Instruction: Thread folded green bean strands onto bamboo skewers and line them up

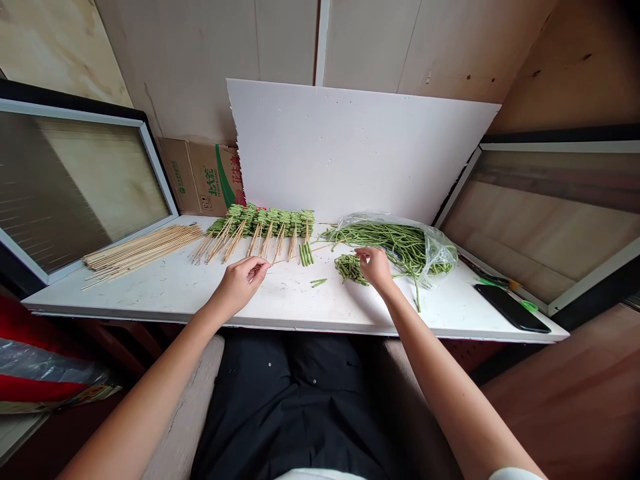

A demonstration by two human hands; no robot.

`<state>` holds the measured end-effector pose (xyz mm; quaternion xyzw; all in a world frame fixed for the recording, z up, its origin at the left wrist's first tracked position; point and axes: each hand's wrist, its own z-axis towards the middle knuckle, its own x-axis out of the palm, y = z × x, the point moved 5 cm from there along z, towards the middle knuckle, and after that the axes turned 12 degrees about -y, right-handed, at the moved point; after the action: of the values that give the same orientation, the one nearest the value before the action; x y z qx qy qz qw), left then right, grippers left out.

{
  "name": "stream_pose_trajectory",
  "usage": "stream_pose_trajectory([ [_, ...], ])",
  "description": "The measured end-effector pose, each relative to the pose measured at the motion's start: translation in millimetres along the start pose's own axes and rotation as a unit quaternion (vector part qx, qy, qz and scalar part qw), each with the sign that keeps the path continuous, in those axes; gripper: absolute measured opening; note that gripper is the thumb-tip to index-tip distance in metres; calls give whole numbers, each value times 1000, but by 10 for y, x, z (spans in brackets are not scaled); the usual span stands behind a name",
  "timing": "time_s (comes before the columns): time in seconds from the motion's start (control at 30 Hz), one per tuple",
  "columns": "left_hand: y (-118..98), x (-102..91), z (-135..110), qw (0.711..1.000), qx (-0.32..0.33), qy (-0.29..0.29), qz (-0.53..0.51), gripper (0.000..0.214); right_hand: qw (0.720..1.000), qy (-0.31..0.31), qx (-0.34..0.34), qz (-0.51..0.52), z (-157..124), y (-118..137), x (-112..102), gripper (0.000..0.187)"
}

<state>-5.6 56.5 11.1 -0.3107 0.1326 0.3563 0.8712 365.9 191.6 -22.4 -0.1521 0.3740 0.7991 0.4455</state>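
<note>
My left hand [241, 279] pinches the blunt end of a bamboo skewer [293, 255] that lies on the white board [165, 290]; several short green bean pieces [306, 253] are threaded on its far end. My right hand [374, 265] rests with curled fingers on a small heap of cut green bean pieces [349, 267]. A row of finished bean skewers [260, 227] lies behind my left hand. Long uncut green beans [395, 241] spill from a clear plastic bag [440, 250] to the right.
A bundle of bare bamboo skewers [140, 250] lies at the left. One stray bean piece [318, 283] sits mid-board. A black phone [511, 307] and green-handled scissors [500, 283] lie at the right. A white foam sheet [350, 147] and a cardboard box [203, 177] stand behind.
</note>
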Motion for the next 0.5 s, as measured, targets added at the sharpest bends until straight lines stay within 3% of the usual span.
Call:
stream_pose_trajectory([
  [0.13, 111, -9, -2, 1000, -8, -7, -3, 27, 993, 63, -81, 48, -234, 348, 122, 31],
  [0.3, 121, 2, -10, 1000, -7, 1, 0, 30, 971, 152, -183, 32, -555, 712, 347, 28],
  [0.5, 70, -14, 2, 1000, -3, 5, 12, 30, 966, 165, -197, 0, -639, 801, 461, 22],
])
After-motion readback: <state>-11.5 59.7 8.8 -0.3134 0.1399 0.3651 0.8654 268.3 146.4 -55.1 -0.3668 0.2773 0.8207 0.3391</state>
